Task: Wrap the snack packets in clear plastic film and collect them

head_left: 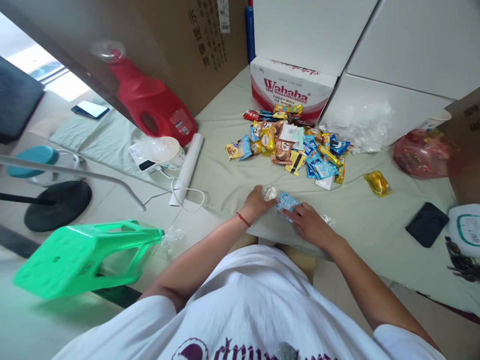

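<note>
While both hands meet near the sheet's front edge, the left hand (pixel 257 204) pinches a clear wrapper (pixel 270 192) and the right hand (pixel 309 224) pins a blue snack packet (pixel 287 202) flat, steadying it. Beyond the packet lies the snack pile (pixel 290 145); beyond that, the Wahaha box (pixel 290 87).

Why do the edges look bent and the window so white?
Head view: a wide lens bows straight lines, as on the green stool and white boxes; daylight blows out the window corner at top left; the red jug looks smeared by blur; the snack pile and both hands, left and right, are evenly lit and fairly sharp.
</note>
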Available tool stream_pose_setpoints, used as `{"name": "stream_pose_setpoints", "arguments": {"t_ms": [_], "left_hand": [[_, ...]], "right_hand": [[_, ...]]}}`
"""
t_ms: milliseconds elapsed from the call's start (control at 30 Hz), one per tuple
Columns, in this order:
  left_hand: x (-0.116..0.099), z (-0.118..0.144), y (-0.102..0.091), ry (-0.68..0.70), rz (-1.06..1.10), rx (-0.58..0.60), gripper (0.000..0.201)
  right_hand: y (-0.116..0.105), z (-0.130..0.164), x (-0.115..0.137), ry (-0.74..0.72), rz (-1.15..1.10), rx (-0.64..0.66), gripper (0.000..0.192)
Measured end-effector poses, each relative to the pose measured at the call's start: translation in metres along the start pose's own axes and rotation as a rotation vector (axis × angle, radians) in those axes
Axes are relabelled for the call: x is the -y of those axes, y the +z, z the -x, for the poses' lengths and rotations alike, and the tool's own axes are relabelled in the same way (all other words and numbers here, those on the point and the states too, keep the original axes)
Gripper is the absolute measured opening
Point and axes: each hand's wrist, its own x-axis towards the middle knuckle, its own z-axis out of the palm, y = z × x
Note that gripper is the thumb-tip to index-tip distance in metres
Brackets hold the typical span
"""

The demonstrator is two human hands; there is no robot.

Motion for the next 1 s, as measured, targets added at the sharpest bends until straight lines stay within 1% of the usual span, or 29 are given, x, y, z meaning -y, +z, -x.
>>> {"name": "stream_pose_setpoints", "arguments": {"t_ms": [33,100,167,200,267,333,367,400,467,533,567,633,667,700,733,767,800,833,867,900,933,1000], "left_hand": [[0.000,-0.001,0.001,0.026,-0.040,-0.006,0.037],[0.000,0.001,0.003,0.056,0.028,-0.002,0.020],[-0.001,0.007,0.008,0.115,0.122,-0.016,0.015],[-0.003,0.013,0.011,0.173,0.130,-0.033,0.014],[-0.005,0.026,0.020,0.351,0.040,-0.038,0.011],[-0.006,0.036,0.030,0.533,-0.117,0.029,0.015],[-0.005,0.039,0.034,0.586,-0.175,0.073,0.018],[-0.003,0.040,0.039,0.600,-0.210,0.111,0.021],[0.000,0.036,0.047,0.528,-0.243,0.135,0.031],[0.004,0.030,0.053,0.417,-0.285,0.100,0.037],[0.005,0.027,0.056,0.373,-0.315,0.070,0.034],[0.006,0.025,0.061,0.312,-0.370,-0.014,0.022],[0.006,0.025,0.063,0.292,-0.394,-0.066,0.027],[0.006,0.025,0.064,0.278,-0.420,-0.116,0.038],[0.006,0.026,0.065,0.273,-0.447,-0.154,0.048],[0.006,0.028,0.066,0.282,-0.475,-0.174,0.051],[0.006,0.029,0.067,0.303,-0.502,-0.179,0.048],[0.006,0.030,0.068,0.331,-0.526,-0.179,0.042],[0.006,0.031,0.069,0.362,-0.543,-0.177,0.036],[0.006,0.032,0.071,0.395,-0.552,-0.179,0.032],[0.007,0.033,0.073,0.425,-0.555,-0.184,0.031],[0.008,0.035,0.078,0.468,-0.541,-0.201,0.031]], "right_hand": [[-0.002,0.002,0.001,-0.005,-0.042,-0.010,0.053],[-0.005,0.005,0.002,0.004,-0.093,-0.024,0.054],[-0.005,0.007,0.004,0.024,-0.090,-0.021,0.050],[-0.005,0.007,0.005,0.033,-0.079,-0.019,0.047],[-0.003,0.006,0.005,0.040,-0.073,-0.015,0.042],[-0.001,0.006,0.005,0.036,-0.091,-0.020,0.037],[-0.001,0.006,0.004,0.030,-0.109,-0.031,0.035],[-0.001,0.007,0.003,0.021,-0.138,-0.048,0.033],[-0.001,0.010,0.001,0.004,-0.246,-0.105,0.032],[0.002,0.014,0.000,0.030,-0.410,-0.203,0.035],[0.004,0.017,0.001,0.072,-0.488,-0.269,0.036],[0.011,0.023,0.002,0.225,-0.552,-0.440,0.035],[0.015,0.028,0.003,0.337,-0.517,-0.546,0.033],[0.019,0.033,0.003,0.464,-0.437,-0.650,0.032],[0.023,0.039,0.003,0.597,-0.326,-0.733,0.034],[0.027,0.045,0.001,0.721,-0.210,-0.780,0.041],[0.030,0.052,0.000,0.820,-0.114,-0.780,0.049],[0.033,0.059,-0.002,0.884,-0.053,-0.735,0.056],[0.035,0.065,-0.004,0.912,-0.024,-0.664,0.058],[0.036,0.070,-0.004,0.914,-0.022,-0.590,0.054],[0.036,0.074,-0.004,0.903,-0.032,-0.533,0.046],[0.033,0.078,0.001,0.875,-0.072,-0.484,0.032]]}}
